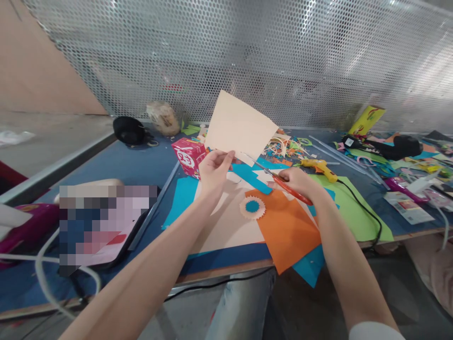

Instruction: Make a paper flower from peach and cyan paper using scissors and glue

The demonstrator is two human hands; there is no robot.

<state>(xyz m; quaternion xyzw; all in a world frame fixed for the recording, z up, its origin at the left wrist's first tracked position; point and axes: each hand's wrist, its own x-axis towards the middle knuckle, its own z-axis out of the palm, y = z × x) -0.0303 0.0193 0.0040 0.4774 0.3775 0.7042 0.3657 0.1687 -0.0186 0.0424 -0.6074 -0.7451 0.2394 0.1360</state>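
A cream sheet of paper (239, 123) is held up over the table, its lower edge pinched between the thumb and fingers of my left hand (216, 167). My right hand (296, 182) grips orange-handled scissors (292, 189), whose blades point left at the sheet's lower edge. Whether the blades are cutting cannot be made out. Below the hands lies a round cream paper piece with a toothed rim and a blue centre (252, 206). It rests on cream paper beside an orange sheet (288, 226), with blue pieces (253, 177) behind.
A yellow glue gun (320, 169) with a black cord lies on green paper (364, 212) at right. A pink box (189, 156) stands left of the hands. Paper scraps (290, 147) are heaped behind. A perforated metal screen (247, 56) closes off the back.
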